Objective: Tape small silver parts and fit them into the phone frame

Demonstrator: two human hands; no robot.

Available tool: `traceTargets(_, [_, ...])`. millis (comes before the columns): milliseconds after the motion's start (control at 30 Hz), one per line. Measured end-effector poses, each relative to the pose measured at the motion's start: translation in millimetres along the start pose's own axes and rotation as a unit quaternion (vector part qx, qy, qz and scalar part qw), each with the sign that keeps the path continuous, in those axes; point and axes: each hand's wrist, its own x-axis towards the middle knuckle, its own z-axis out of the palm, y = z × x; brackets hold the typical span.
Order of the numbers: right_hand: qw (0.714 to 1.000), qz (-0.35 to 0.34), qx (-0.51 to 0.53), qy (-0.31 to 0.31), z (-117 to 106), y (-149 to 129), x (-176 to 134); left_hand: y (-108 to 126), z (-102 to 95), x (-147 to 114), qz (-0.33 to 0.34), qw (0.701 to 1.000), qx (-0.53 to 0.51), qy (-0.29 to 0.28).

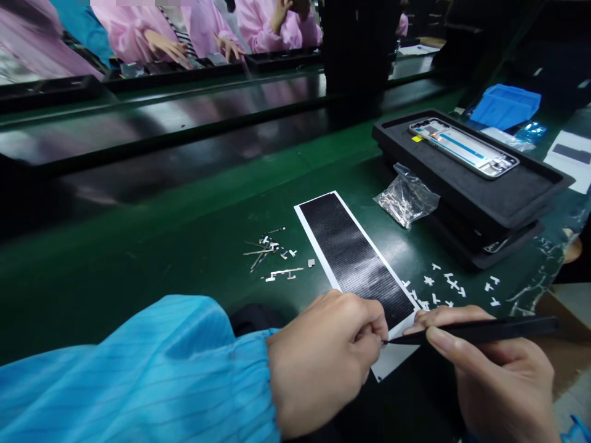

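Tweezers (pixel 496 330) over near end of sheet (pixel 355 252)

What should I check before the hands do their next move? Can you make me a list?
1. Right hand has a grip on the black tweezers: ok.
2. Tweezer tips are at the left hand's fingertips: ok.
3. Something small is pinched in the left hand: cannot tell, the fingers hide it.
4. Thin metal strips are lined up neatly: not ok, some lie crossed in a loose pile.
5. Phone frame is resting on the black tray, away from both hands: ok.
6. Clear bag is sealed: cannot tell, its plastic is too crumpled.
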Motion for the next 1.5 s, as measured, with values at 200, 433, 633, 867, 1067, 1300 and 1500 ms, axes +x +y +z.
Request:
traceTargets(200, [1.0,-0.022,-0.01,-0.012,-2,0,1,-2,0.4,-2,0.019,1.0,-0.022,0.001])
traceTargets(433, [0.999,-0.038,-0.031,-0.01,-2,5,1,-8,1.0,0,0.008,0.997,-0.074,-0.023])
traceTargets(633, [0.994,-0.058,-0.097,-0.005,-9,-4,-3,-8,-1.2,1,0.033,0.998,-0.052,0.02])
traceTargets(867, [0.982,-0.06,-0.173,-0.036,-2,-11,-20,-4,2.7,1,0.014,0.99,0.109,0.085])
traceTargets(1067, [0.985,-0.046,-0.157,-0.05,5,-7,-22,-6,6.7,1,0.034,0.987,0.148,0.052])
traceTargets(1300, [0.872,-0.259,-0.41,-0.07,-30,-6,-20,-6,4.2,3,0.043,0.985,0.155,0.064])
traceTargets(1500, [0.675,-0.469,-0.482,-0.302,-17,-2,-18,-1,5.2,3,0.03,0.98,0.187,0.056])
